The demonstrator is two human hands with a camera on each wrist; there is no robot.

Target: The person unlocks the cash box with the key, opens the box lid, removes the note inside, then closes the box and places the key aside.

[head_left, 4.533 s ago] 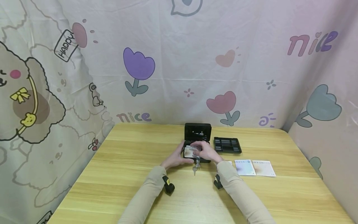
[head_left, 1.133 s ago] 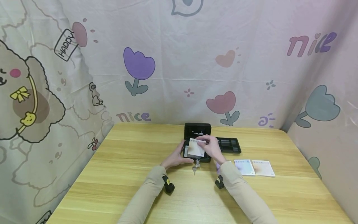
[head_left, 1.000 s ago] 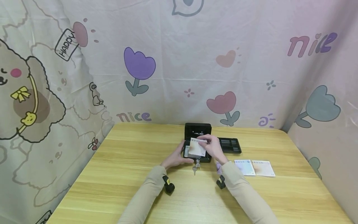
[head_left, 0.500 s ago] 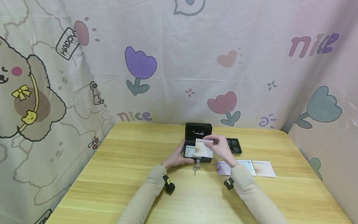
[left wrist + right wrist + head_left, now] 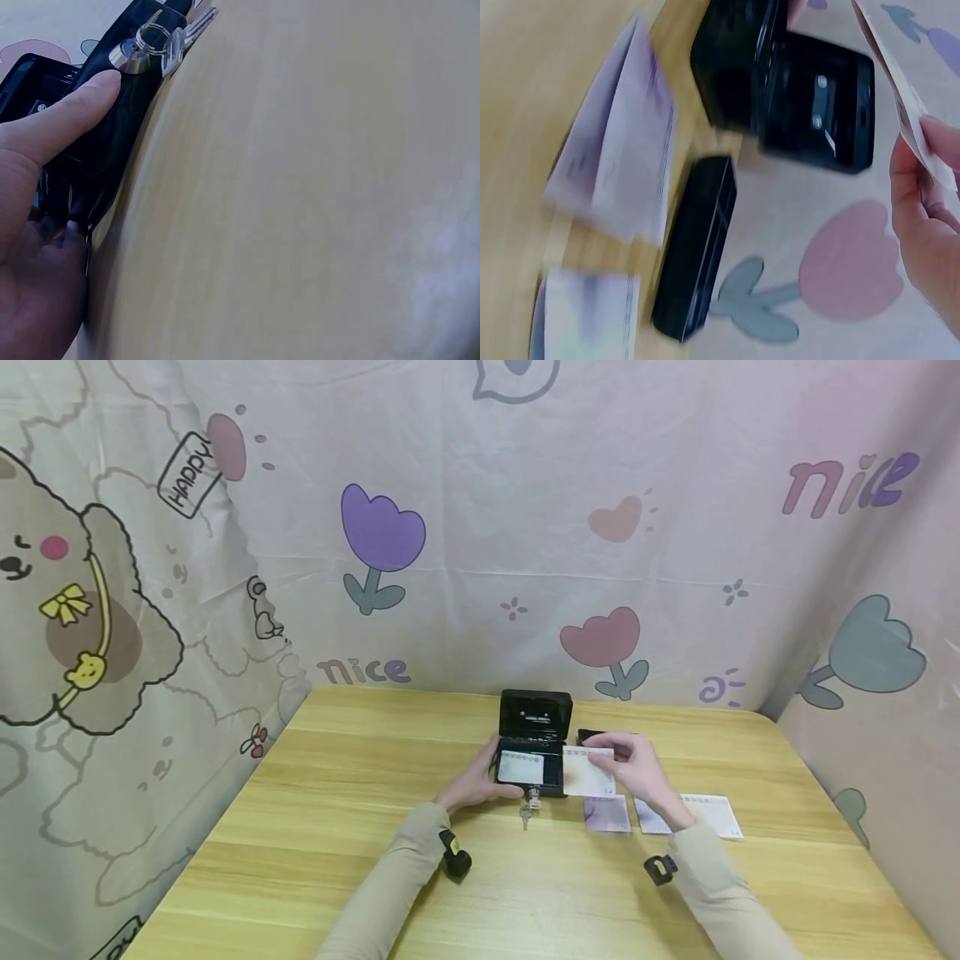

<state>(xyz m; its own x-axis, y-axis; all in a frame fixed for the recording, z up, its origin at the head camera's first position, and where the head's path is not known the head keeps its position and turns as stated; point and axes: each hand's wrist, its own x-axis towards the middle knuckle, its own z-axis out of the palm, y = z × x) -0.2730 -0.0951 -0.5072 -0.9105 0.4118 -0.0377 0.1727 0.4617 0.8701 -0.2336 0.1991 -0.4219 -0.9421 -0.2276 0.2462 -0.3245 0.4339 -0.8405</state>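
A: How is the scene lit in the head view?

B: Soft, even light is cast from above; only faint shadows are seen under the sleeves on the table (image 5: 315, 827). The backdrop edges are bowed by wide-angle distortion.

A: And the wrist views?

B: Near the cash box (image 5: 780, 82), the banknotes (image 5: 615, 172) are smeared by motion blur. Beside the keys (image 5: 176, 45), the wood is washed out by glare.

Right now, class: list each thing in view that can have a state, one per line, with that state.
Cash box: lid raised, a card lying inside.
Keys: in the lock, hanging.
Black tray: out of the box, on the table.
Left hand: holds the box.
Right hand: pinches a card in the air.
Cards on table: lying flat.
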